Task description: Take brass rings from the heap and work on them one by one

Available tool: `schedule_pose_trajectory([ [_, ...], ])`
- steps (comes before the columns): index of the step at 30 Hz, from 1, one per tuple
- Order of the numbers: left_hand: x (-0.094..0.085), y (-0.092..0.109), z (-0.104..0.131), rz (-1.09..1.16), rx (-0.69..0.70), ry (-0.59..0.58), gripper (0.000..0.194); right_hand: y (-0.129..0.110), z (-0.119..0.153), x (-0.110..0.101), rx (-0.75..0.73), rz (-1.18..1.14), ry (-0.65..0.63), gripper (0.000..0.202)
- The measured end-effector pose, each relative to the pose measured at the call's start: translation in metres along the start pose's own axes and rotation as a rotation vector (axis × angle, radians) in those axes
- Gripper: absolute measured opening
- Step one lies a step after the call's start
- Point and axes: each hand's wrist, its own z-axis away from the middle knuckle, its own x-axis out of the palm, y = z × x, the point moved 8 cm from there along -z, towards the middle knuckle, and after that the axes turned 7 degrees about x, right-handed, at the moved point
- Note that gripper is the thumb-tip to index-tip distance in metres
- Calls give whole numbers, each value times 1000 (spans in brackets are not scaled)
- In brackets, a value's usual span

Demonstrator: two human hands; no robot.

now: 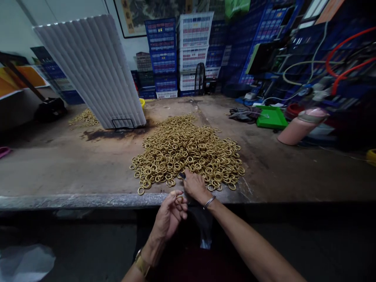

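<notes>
A wide heap of brass-coloured rings [188, 150] lies on the worktable [73, 164], reaching close to its front edge. My left hand [172, 213], with a gold watch at the wrist, is palm up just off that edge and pinches one ring [179, 198] between thumb and fingertips. At the near side of the heap is my right hand [195, 186], wearing a silver bangle. Its fingers are closed around a small dark object [182, 175] whose kind I cannot make out, touching the rings.
A tall corrugated white panel [96, 70] stands in a wire holder at the left, beside a smaller ring pile [85, 118]. Right are a green tray [272, 116], a pink bottle [302, 127] and hoses. Stacked crates [194, 47] stand behind.
</notes>
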Motion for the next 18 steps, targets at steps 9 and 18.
schedule_pose_trajectory([
  [9, -11, 1, -7, 46, -40, 105, 18, 11, -4, 1, 5, -99, -21, 27],
  [18, -6, 17, -23, -369, 144, 119, 25, 21, -1, -5, -47, -240, 108, 22],
])
